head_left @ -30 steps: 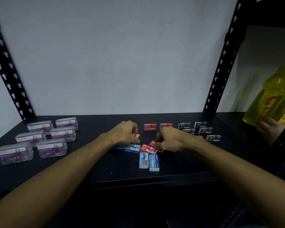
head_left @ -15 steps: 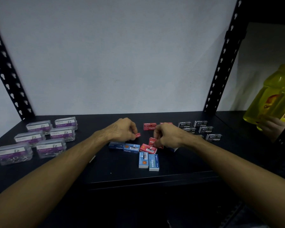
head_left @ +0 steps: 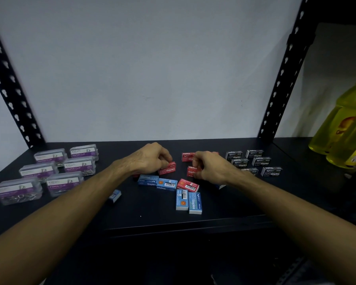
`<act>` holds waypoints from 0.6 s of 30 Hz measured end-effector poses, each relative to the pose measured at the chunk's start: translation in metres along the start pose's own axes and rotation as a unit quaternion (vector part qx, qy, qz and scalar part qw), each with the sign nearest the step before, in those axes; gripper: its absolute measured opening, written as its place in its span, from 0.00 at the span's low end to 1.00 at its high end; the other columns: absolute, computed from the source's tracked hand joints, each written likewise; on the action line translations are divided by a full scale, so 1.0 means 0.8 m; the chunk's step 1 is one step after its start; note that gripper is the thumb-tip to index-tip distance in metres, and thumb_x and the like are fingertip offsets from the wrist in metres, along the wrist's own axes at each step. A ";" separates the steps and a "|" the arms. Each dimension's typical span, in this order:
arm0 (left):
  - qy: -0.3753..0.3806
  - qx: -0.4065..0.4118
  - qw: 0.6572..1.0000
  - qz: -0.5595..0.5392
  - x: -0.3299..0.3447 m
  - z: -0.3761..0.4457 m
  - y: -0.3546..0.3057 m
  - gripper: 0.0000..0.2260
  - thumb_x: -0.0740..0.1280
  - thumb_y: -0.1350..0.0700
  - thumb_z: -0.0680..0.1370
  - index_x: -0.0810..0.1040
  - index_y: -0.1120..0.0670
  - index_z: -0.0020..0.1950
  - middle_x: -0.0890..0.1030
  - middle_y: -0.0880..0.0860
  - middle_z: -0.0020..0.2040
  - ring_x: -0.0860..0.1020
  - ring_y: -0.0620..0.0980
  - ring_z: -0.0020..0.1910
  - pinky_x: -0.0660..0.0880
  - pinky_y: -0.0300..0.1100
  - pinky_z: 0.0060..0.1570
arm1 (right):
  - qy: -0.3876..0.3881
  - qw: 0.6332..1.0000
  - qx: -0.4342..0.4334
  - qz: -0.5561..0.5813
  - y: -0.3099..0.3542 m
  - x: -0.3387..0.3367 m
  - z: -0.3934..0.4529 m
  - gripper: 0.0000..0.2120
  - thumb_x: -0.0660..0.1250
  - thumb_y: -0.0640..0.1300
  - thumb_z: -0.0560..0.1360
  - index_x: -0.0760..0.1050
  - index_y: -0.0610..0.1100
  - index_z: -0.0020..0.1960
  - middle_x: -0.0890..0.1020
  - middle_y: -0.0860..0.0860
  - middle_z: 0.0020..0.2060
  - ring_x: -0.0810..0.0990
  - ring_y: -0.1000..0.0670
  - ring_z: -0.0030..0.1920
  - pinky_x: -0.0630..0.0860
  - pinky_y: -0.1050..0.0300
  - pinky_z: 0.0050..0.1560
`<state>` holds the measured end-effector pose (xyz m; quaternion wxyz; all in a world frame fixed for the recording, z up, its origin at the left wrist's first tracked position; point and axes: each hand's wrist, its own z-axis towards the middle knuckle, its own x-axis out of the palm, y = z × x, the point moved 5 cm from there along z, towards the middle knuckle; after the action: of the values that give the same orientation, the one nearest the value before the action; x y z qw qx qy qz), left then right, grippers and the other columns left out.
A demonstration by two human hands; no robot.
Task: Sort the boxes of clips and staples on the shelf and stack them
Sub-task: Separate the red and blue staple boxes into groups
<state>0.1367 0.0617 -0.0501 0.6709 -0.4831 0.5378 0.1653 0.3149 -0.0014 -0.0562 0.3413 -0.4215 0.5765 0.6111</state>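
Observation:
On the black shelf (head_left: 148, 214), my left hand (head_left: 150, 157) pinches a red staple box (head_left: 168, 169) held just above the surface. My right hand (head_left: 212, 167) grips another red staple box (head_left: 192, 171). A third red box (head_left: 187, 156) lies behind them and one more red box (head_left: 187, 185) lies in front. Blue staple boxes lie mixed in the middle: two side by side (head_left: 189, 201), two near my left wrist (head_left: 156, 182), one under my left forearm (head_left: 115, 195). Several black staple boxes (head_left: 255, 162) sit grouped at the right. Several clear paper clip boxes (head_left: 64, 183) stand at the left.
Yellow bottles (head_left: 345, 128) stand at the far right on the neighbouring shelf. Black perforated uprights (head_left: 284, 79) frame the shelf at both back corners, with a white wall behind. The shelf's front edge runs just below the blue boxes.
Both hands have lifted a red staple box each from the middle pile and moved them slightly back and apart; the rest of the boxes stay put.

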 end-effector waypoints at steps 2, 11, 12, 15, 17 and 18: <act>-0.005 0.000 1.000 -0.009 -0.001 0.001 -0.001 0.12 0.68 0.54 0.79 0.80 0.50 0.63 0.82 0.48 0.56 0.79 0.42 0.49 0.73 0.32 0.44 | 0.010 1.000 0.001 -0.004 -0.001 -0.001 0.000 0.09 0.72 0.42 0.75 0.73 0.47 0.51 0.80 0.50 0.48 0.79 0.52 0.47 0.78 0.58 0.46; 0.012 0.000 0.999 0.043 0.011 0.004 -0.006 0.12 0.72 0.55 0.76 0.80 0.50 0.59 0.81 0.47 0.53 0.79 0.43 0.49 0.77 0.40 0.52 | 0.025 0.999 -0.006 -0.018 -0.007 -0.007 -0.001 0.07 0.71 0.45 0.77 0.78 0.48 0.54 0.81 0.52 0.49 0.79 0.54 0.48 0.76 0.61 0.46; 0.012 -0.001 0.999 0.043 0.011 0.004 -0.005 0.11 0.72 0.55 0.76 0.81 0.50 0.58 0.82 0.47 0.53 0.79 0.43 0.49 0.77 0.40 0.52 | 0.024 1.000 -0.008 -0.016 -0.007 -0.007 -0.001 0.06 0.71 0.45 0.77 0.79 0.48 0.53 0.81 0.52 0.49 0.79 0.54 0.48 0.76 0.61 0.46; 0.014 0.001 0.999 0.036 0.009 0.004 -0.006 0.10 0.71 0.56 0.77 0.81 0.51 0.57 0.83 0.48 0.52 0.80 0.43 0.48 0.77 0.39 0.50 | 0.015 1.000 -0.010 -0.016 -0.006 -0.009 0.000 0.05 0.70 0.45 0.77 0.79 0.47 0.52 0.81 0.53 0.48 0.79 0.55 0.48 0.76 0.59 0.47; 0.003 0.011 0.999 0.033 0.006 0.005 -0.011 0.09 0.71 0.55 0.76 0.81 0.51 0.57 0.83 0.47 0.51 0.80 0.42 0.48 0.76 0.38 0.49 | -0.002 1.000 -0.009 -0.012 -0.009 -0.015 0.001 0.02 0.69 0.43 0.78 0.79 0.47 0.50 0.80 0.54 0.46 0.78 0.56 0.45 0.74 0.62 0.44; -0.005 0.017 0.999 0.031 0.005 0.007 -0.014 0.09 0.72 0.55 0.76 0.81 0.50 0.56 0.83 0.47 0.51 0.80 0.42 0.48 0.76 0.37 0.48 | -0.013 1.000 -0.006 -0.014 -0.011 -0.019 0.002 0.01 0.69 0.42 0.78 0.78 0.47 0.49 0.80 0.55 0.44 0.78 0.57 0.44 0.73 0.62 0.42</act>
<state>0.1493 0.0597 -0.0482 0.6764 -0.4541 0.5515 0.1792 0.3290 0.0022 -0.0459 0.3545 -0.4236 0.5628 0.6150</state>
